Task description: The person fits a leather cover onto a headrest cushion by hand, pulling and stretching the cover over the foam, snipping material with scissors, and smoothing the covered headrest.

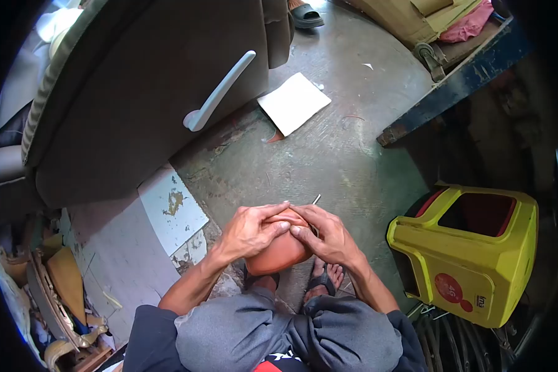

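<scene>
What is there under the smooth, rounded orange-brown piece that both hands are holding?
Below the piece, part of the person's dark-sandalled left foot shows past its lower edge. That foot's toes and anything on the grey floor directly beneath are covered.

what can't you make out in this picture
All in the head view:
Underside of the orange pad: turned away from the camera.
Lower end of the rod: hidden by the right hand, so whether that hand grips it is unclear.
Left palm: hidden by the back of the left hand.
Wearer of the far sandal: cut off by the top edge.
</scene>
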Tool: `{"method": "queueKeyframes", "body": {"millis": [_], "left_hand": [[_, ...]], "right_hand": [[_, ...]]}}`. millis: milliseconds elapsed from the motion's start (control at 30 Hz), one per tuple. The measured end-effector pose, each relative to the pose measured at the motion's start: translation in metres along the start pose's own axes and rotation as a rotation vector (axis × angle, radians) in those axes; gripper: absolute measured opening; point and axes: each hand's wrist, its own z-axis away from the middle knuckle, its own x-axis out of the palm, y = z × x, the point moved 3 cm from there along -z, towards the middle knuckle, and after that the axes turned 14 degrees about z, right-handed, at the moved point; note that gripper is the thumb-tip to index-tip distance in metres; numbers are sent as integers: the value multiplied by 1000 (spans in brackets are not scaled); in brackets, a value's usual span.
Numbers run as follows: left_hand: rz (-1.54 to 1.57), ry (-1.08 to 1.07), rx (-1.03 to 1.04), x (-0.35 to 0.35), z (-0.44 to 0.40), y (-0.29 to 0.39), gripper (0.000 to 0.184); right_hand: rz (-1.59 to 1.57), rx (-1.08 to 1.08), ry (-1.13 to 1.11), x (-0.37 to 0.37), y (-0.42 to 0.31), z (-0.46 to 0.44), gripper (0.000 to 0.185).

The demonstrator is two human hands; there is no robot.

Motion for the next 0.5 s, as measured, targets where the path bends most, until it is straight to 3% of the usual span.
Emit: {"method": "queueKeyframes", "body": {"millis": [67,133,267,400,500], "left_hand": [[-48,35,95,4,-2,-1,42],[-162,146,393,12,-3,-12,32],[-204,280,424,26,0,-16,22],[-184,356,364,28,3,-10,19],[-170,311,307,20,4,1,21]], "right_hand": [[117,108,-29,0,-7,0,38],[143,99,90,11,-2,2,33],[124,102,355,21,-4,3,19],[28,206,352,22,-2,5,19],[-5,142,347,21,1,9,22]]}}
